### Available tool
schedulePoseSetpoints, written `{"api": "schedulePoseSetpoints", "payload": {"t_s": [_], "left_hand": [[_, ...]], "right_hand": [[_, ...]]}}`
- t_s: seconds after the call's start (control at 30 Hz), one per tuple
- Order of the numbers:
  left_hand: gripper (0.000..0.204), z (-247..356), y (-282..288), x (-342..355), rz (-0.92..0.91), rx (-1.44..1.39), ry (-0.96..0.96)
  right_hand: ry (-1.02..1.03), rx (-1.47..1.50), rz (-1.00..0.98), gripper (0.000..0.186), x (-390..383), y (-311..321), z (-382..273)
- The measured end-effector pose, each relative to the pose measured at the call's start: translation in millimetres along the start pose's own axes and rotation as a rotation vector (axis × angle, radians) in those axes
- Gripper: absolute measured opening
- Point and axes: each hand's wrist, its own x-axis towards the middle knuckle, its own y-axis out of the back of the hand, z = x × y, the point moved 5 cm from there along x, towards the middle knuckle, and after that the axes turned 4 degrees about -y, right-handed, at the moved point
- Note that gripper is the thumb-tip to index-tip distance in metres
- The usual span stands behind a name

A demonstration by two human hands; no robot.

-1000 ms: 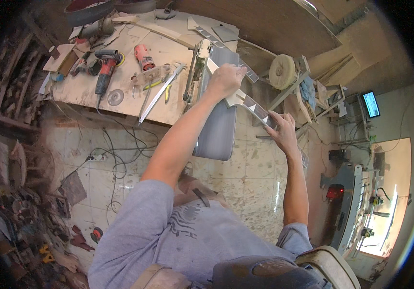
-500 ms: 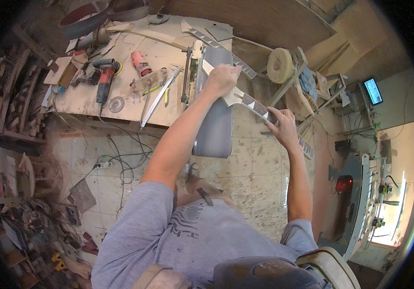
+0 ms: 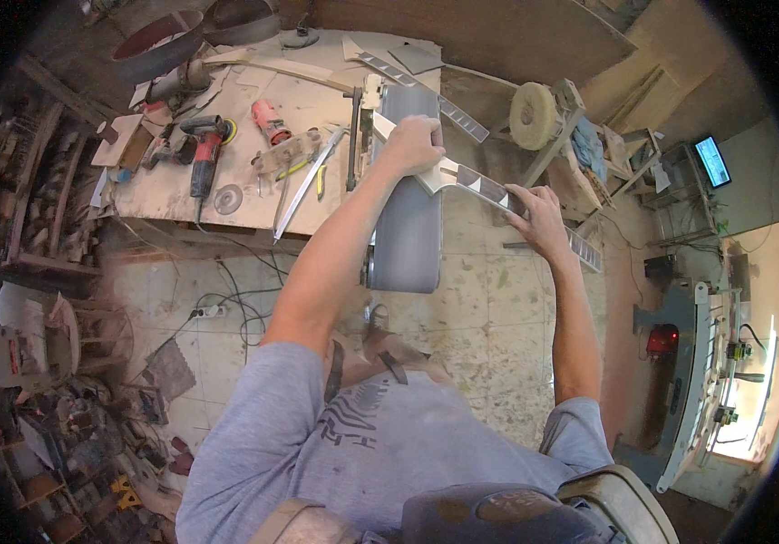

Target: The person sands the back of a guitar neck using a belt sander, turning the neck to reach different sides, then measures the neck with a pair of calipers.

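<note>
A guitar neck with a dark fingerboard and pale inlays lies crosswise over the grey belt of a belt sander. My left hand is closed over its pale headstock end, above the belt. Farther along, my right hand grips the neck, thumb and fingers around it, beyond the sander's right side. The far end of the fingerboard slants out past my right hand. My left hand hides part of the headstock, so whether the wood touches the belt cannot be told.
On the workbench left of the sander lie a red and black sander, a red power tool and a long metal strip. Another inlaid neck rests behind. Cables trail on the floor; a round buffing wheel stands right.
The view has shifted slightly. The neck and both hands have moved a little against the belt, with the grip of each hand kept. The belt's surface looks smeared.
</note>
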Motion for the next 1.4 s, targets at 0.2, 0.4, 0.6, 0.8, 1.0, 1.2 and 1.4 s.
{"api": "schedulePoseSetpoints", "payload": {"t_s": [0.2,0.4,0.6,0.8,1.0,1.2,1.4], "left_hand": [[0.009,-0.1,-5.6,4.2,0.002,-0.042,0.114],[0.014,1.6,-5.0,5.5,0.041,-0.024,0.071],[0.015,-3.8,1.2,6.4,0.065,-0.026,0.081],[0.014,-7.5,5.2,5.2,0.069,-0.049,0.158],[0.015,-5.1,-5.2,7.1,0.116,-0.047,0.129],[0.012,2.4,-6.8,2.1,0.139,-0.037,0.197],[0.013,2.3,1.1,-2.0,0.198,-0.005,0.189]], "right_hand": [[-0.002,0.010,-0.014,0.054,7.5,3.3,9.5],[0.021,-0.028,-0.031,0.055,11.5,7.4,9.9],[0.061,0.002,-0.046,0.055,25.5,10.4,6.1],[0.097,0.017,-0.028,0.055,33.8,9.6,7.1],[0.068,-0.005,-0.052,0.056,35.5,3.6,22.8],[0.110,-0.036,-0.065,0.058,48.5,8.9,25.3],[0.185,-0.005,-0.063,0.061,57.1,4.9,27.8]]}}
